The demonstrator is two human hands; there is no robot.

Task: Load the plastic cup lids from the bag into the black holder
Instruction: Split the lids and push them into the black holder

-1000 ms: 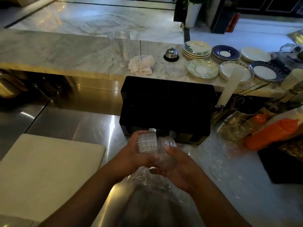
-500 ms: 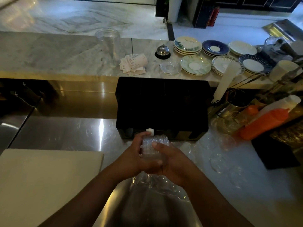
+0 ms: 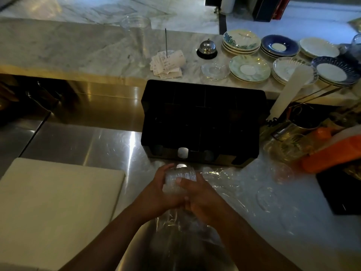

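Note:
A stack of clear plastic cup lids sticks out of the mouth of a clear plastic bag just in front of me. My left hand grips the stack from the left and my right hand grips it from the right, both over the bag's neck. The black holder with several compartments stands on the steel counter a short way beyond the lids, apart from them. Its compartments look dark inside; a small white piece sits at its front edge.
A pale cutting board lies at left. Loose clear lids lie on the counter at right, near an orange squeeze bottle and a black tray. Saucer stacks, a bell, receipts and a tall cup stack sit on the marble ledge.
Both hands have straightened the lid stack from tilted sideways to pointing toward the holder and closed tighter around it. The view shifted slightly.

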